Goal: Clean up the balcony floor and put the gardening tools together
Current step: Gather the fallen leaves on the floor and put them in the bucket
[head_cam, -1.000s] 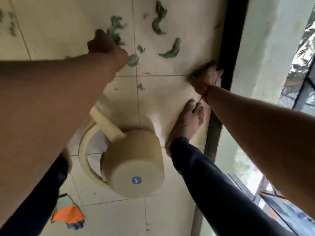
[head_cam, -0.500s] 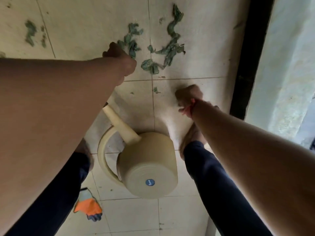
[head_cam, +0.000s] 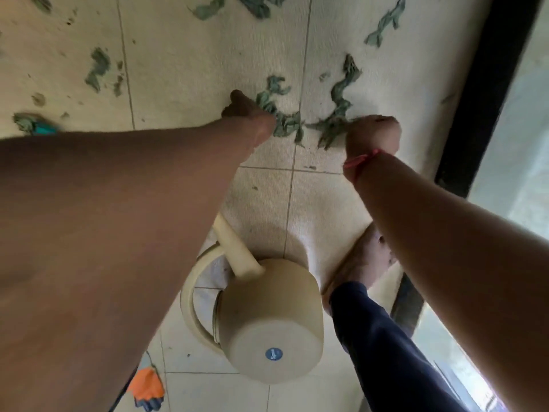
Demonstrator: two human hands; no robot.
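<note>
Wilted green leaves (head_cam: 286, 124) lie scattered on the cream tiled floor (head_cam: 184, 69), with a bunch gathered between my hands. My left hand (head_cam: 248, 114) reaches down to the left edge of that bunch, knuckles up; its fingers curl away from view and their grip is hidden. My right hand (head_cam: 371, 135) is curled in a fist at the right end of the bunch, and leaves (head_cam: 332, 130) stick out from its left side. A cream watering can (head_cam: 267, 322) lies on its side below my arms, base toward me. An orange work glove (head_cam: 147, 388) lies at bottom left.
My bare foot (head_cam: 362, 263) and dark trouser leg (head_cam: 392, 352) stand right of the can. A black frame (head_cam: 481, 84) and glass panel (head_cam: 520, 129) bound the floor on the right. More leaves (head_cam: 96, 68) and a teal scrap (head_cam: 41, 127) lie left.
My right hand has moved from the black frame over to the leaf bunch in the middle. The loose leaves near my left hand are now drawn closer together.
</note>
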